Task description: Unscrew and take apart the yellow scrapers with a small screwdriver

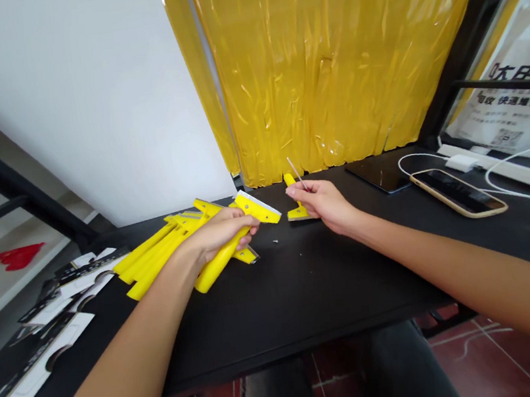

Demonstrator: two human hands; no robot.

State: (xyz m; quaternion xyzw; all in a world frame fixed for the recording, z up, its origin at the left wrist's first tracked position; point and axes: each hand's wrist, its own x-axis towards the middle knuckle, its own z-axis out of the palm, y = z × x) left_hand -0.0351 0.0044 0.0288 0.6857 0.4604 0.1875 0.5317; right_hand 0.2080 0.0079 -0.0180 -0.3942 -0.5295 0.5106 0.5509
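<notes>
My left hand (230, 229) is closed around the handle of a yellow scraper (257, 209), whose flat head with a metal edge points to the right. Under and beside that hand lies a pile of more yellow scrapers (154, 255). My right hand (321, 201) is closed, pinching a thin rod (296, 170) that sticks up from the fingers; its lower end is hidden. Just behind those fingertips is another yellow scraper (298, 213), partly covered by the hand. A tiny screw (275, 241) lies on the black table between the hands.
Black-and-white card sleeves (49, 353) are heaped on the left of the black table (281, 309). To the right lie a phone (458, 191), a dark flat tablet (377, 175) and a white power strip (509, 165) with cables. A yellow plastic curtain (324, 63) hangs behind.
</notes>
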